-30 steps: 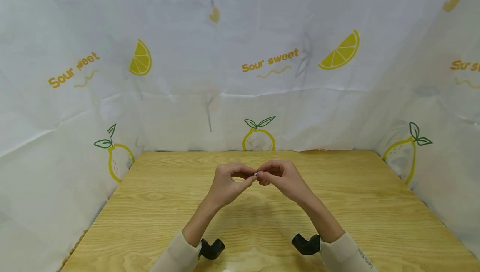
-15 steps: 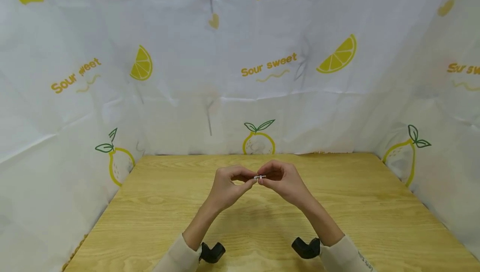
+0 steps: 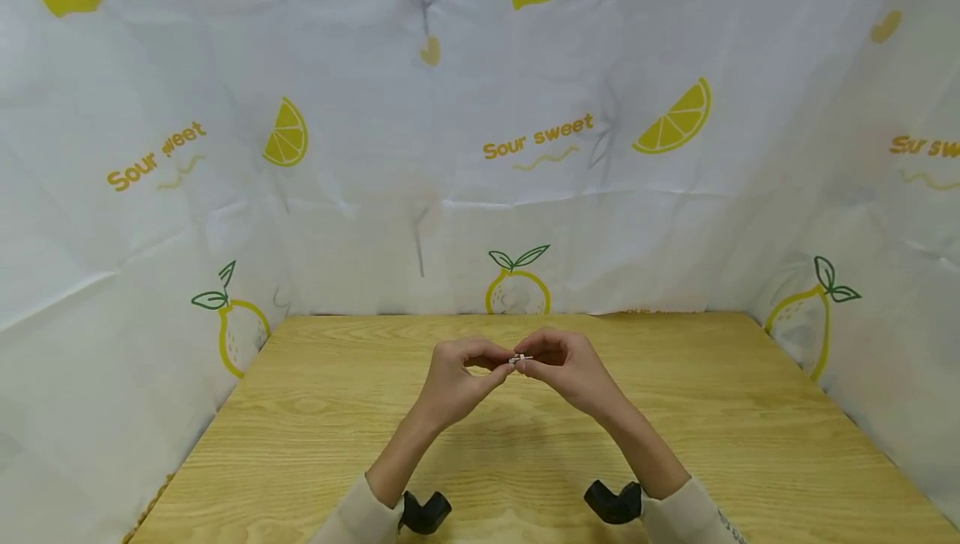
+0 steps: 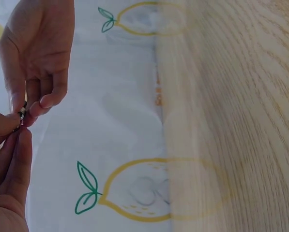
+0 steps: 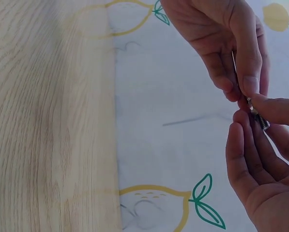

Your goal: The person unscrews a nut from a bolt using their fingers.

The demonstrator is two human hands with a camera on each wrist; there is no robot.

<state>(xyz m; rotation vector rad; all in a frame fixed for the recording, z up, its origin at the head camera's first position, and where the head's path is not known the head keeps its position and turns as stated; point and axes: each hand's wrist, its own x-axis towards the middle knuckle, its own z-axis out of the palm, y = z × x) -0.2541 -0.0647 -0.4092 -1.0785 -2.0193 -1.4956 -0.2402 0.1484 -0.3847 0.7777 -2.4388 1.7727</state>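
Both hands meet over the table, fingertip to fingertip, at a small silvery bolt. My left hand pinches its left end between thumb and forefinger. From the other side my right hand has thumb and forefinger at the bolt's middle, with a thin end sticking out to the right. Threads show on the bolt in the right wrist view, and a pale, wider collar sits part-way along it. In the left wrist view the fingertips hide most of the bolt. The left end is covered by the left fingers.
A wooden table lies under the hands. White cloth with lemon prints hangs behind it and at both sides. Black curved mounts, one at the left wrist and one at the right wrist, stick out beside the sleeves.
A second ago the fingers covered nearly all of the bolt; now more of it shows between them. The right fingertips have shifted on it. The whole head view has slid slightly downward.
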